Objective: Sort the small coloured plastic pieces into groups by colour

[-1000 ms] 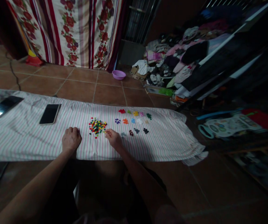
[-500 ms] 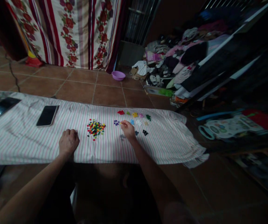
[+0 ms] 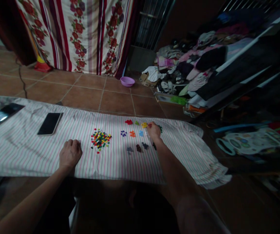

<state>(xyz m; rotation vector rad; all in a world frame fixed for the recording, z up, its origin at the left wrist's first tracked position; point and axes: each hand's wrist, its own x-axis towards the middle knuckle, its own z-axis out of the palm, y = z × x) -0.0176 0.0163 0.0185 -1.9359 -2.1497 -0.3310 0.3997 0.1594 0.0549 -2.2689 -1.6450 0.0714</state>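
Observation:
My right hand [image 3: 153, 130] is over the sorted groups of small pieces, thumb and fingers pinched beside the yellow pieces [image 3: 144, 124]. Whatever is between its fingertips is too small to make out. It partly covers the white and dark green groups. My left hand [image 3: 70, 154] rests on the striped cloth [image 3: 115, 162], fingers curled in, with nothing visible in them. Between the hands lies a mixed heap of small coloured pieces [image 3: 101, 139]. Red pieces [image 3: 128, 122], orange pieces [image 3: 132, 134], light blue pieces [image 3: 141, 133] and several other single-colour groups lie right of the heap.
Two phones lie on the cloth at left: a black phone [image 3: 50, 123] and a shiny-screened phone [image 3: 3, 113]. Beyond the cloth's far edge, a purple basin [image 3: 127, 82] stands on the tiled floor [image 3: 81, 89]. Piled clothes [image 3: 178, 68] are at far right, a floral curtain [image 3: 88, 35] behind.
My right hand has moved right, from beside the dark blue pieces to the yellow ones, uncovering the orange and brown groups. My left hand stays on the cloth. The view has shifted slightly.

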